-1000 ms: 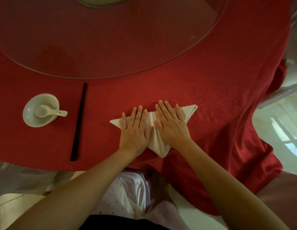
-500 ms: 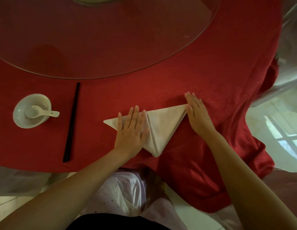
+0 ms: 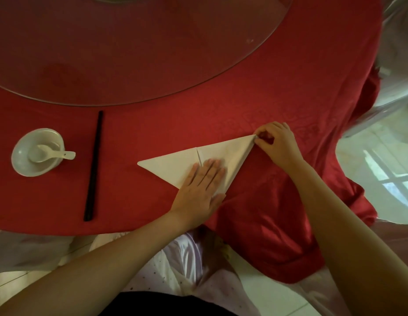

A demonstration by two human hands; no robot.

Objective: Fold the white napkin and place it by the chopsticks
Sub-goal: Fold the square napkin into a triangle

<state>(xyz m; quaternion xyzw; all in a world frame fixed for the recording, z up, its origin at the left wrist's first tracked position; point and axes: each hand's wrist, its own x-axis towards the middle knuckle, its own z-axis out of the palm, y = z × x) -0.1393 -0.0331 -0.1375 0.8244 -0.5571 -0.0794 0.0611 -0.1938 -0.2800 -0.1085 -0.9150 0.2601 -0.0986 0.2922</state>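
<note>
Mid-fold: left hand point(image 3: 199, 187) flat on white napkin point(image 3: 173, 165), right hand point(image 3: 276, 144) pinching its corner, chopsticks point(image 3: 93, 166) well apart.

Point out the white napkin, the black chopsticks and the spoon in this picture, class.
white napkin point(image 3: 168, 164): head view, on the bare left flap of the folded triangle.
black chopsticks point(image 3: 93, 165): head view, midway along the pair.
spoon point(image 3: 37, 153): head view, on its scoop inside the bowl.

No readable text, labels or numbers anywhere.
</note>
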